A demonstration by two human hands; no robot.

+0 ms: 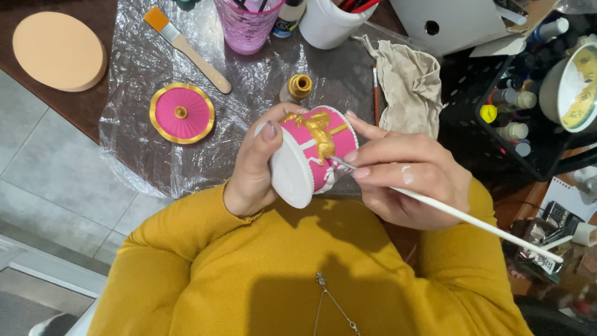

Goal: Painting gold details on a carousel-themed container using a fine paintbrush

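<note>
at the far left a round peach-coloured disc (58, 51) lies flat on the brown tabletop (74, 106), beside a crinkled clear plastic sheet (134, 143). on the sheet rest a flat wooden-handled brush (186, 48) with orange bristles and a pink round lid (181, 112) with a gold rim and knob.

the left hand (254, 163) cradles a pink round box (314, 155) on its side, white base toward the camera, fingers wrapped around the far wall and thumb on the base rim. a raised gold horse (319, 132) stands out on the pink wall. the right hand (404, 171) pinches a thin white brush (460, 216) between thumb and forefinger, its tip touching the box just below the horse. for clean work here, i judge the box should stay braced against the body, the brush hand resting a finger on the rim, with short light strokes kept off the gold relief.

behind the box stands a small open gold paint bottle (296, 88). further back are a pink cup (247, 23), a small bottle with a dark label band (288, 18) and a white cup (328, 22) of tools. to the right lie a beige rag (407, 84), then a black crate (497, 134) of small paint bottles with pale and yellow caps.
</note>
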